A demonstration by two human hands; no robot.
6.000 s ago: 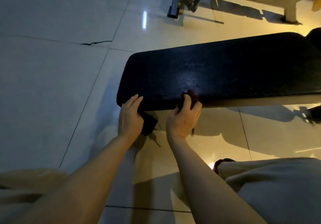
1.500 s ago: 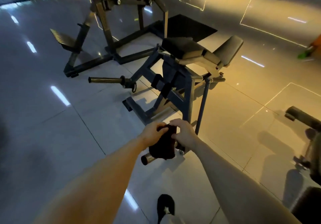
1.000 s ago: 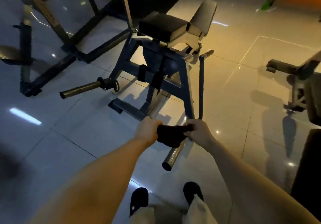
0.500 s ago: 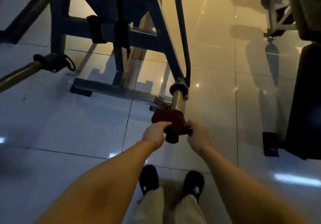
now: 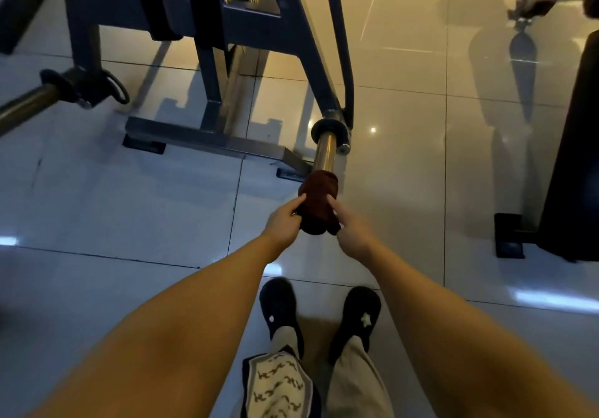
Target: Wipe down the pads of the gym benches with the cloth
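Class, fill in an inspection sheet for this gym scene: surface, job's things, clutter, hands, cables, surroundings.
Surface: glossy tiled floor, light reflections.
Job's things: dark cloth wrapped over the near end of a metal bar; no bench pad being wiped.
Clutter: nothing seen.
Hands: left hand and right hand both grip the cloth.
Cables: nothing seen.
Surroundings: dark machine frame ahead; second bar at left; black upright object at right; dark shoes below.

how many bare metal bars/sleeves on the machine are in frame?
2. One bar at centre, its near end wrapped in the cloth held by the left hand and right hand. The other bar at the left edge. More may lie outside the frame.
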